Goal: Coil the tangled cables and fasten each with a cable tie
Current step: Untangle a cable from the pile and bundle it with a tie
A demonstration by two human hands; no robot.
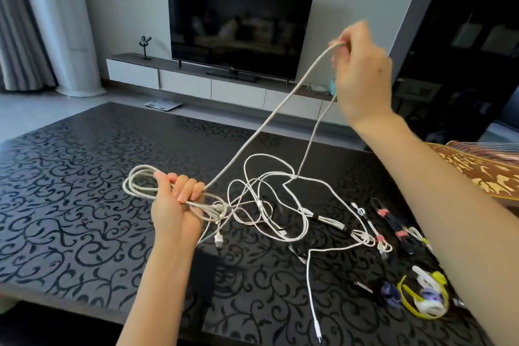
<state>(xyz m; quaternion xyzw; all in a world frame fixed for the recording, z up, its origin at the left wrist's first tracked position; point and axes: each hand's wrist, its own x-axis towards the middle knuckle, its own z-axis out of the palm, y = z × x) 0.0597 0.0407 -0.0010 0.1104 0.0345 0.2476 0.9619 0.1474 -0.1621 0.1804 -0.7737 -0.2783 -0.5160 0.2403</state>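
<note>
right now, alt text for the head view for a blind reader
The left hand grips a half-coiled white cable over a dark patterned table, while the raised right hand holds its free length up above a tangle of white cables. Tied bundles lie at right.

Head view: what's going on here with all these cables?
A person is coiling a white cable. The left hand grips the coil just above the dark patterned table. The raised right hand pinches the cable's loose run, holding it high above the tangle of white cables on the table. A few tied bundles lie to the right. The tangle is not yet sorted.
</note>
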